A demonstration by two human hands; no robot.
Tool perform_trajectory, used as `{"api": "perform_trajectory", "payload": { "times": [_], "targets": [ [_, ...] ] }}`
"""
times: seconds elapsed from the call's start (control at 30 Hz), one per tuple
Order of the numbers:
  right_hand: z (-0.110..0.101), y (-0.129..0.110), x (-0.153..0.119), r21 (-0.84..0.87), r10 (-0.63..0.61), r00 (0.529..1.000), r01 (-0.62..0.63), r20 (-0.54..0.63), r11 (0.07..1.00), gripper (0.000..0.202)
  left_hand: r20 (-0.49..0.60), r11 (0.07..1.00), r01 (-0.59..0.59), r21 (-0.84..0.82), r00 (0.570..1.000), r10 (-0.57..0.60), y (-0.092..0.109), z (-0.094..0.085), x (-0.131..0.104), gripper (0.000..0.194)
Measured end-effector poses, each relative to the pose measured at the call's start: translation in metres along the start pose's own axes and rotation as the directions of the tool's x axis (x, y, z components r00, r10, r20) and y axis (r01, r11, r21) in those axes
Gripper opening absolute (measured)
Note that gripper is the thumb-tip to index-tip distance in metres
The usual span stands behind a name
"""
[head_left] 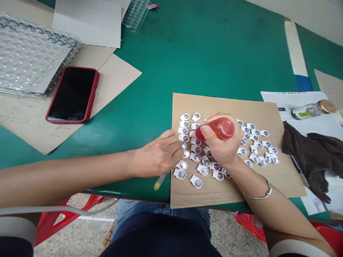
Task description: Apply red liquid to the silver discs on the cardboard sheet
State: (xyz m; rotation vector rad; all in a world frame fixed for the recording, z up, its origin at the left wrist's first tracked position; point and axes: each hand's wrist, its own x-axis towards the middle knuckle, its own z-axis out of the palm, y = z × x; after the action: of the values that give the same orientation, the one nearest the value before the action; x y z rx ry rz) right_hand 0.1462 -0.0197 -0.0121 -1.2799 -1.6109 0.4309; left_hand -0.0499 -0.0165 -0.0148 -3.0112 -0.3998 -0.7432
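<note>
Many small white tags with round silver discs [196, 182] lie in rough columns on a brown cardboard sheet [222, 194]. My right hand [223, 142] is wrapped round a red squeeze bottle [223, 128], tilted with its narrow end down toward the left columns; its tip is hard to make out. My left hand [160, 153] is closed at the sheet's left edge, beside the leftmost column. A thin translucent stick with a yellow end [157, 185] pokes out below its fingers. The fingertips of my left hand are partly hidden.
A red-cased phone [72, 94] and a clear bubbled plastic tray [29, 59] lie on cardboard at the left. To the right are a glass bottle [308, 111], a dark glove-like cloth [316, 153], a pen [296, 164] and printed papers on the green table [209, 53].
</note>
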Motion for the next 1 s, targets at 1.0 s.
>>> {"api": "perform_trajectory", "payload": {
  "times": [1.0],
  "targets": [
    [-0.001, 0.004, -0.005, 0.031, -0.013, 0.998, 0.015, -0.069, 0.999, 0.019, -0.011, 0.902, 0.210, -0.377, 0.973, -0.231, -0.017, 0.011, -0.011, 0.004]
  ]
}}
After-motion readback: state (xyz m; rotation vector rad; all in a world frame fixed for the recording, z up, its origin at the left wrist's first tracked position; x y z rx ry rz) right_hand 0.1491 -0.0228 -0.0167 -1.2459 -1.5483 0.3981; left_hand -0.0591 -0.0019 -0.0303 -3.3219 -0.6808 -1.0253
